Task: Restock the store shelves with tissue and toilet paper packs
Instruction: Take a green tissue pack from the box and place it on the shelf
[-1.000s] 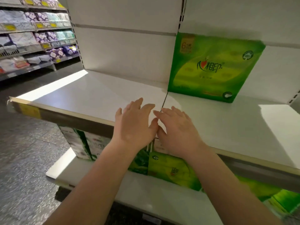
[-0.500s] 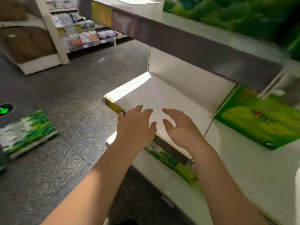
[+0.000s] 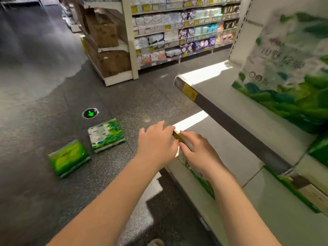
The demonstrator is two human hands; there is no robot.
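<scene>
Tissue packs lie on the dark speckled floor [image 3: 53, 201] at about nine o'clock from my hands: a bright green pack [image 3: 69, 158] nearer me, and a white-and-green leaf-print pack [image 3: 106, 135] just beyond it, close but apart. A green arrow marker [image 3: 90, 113] glows in the floor past them. My left hand [image 3: 156, 144] and right hand [image 3: 197, 153] hang side by side over the corner of the lower shelf [image 3: 221, 148], fingers relaxed and slightly spread, holding nothing; whether they touch the yellow-tagged corner I cannot tell. At two o'clock the upper shelf [image 3: 230, 96] carries a large blurred leaf-print pack [image 3: 284, 68] standing on it. More green packs [image 3: 202, 181] show beneath the lower shelf. At twelve o'clock, across the aisle, stand stocked shelves [image 3: 177, 32] and cardboard boxes [image 3: 106, 48].
</scene>
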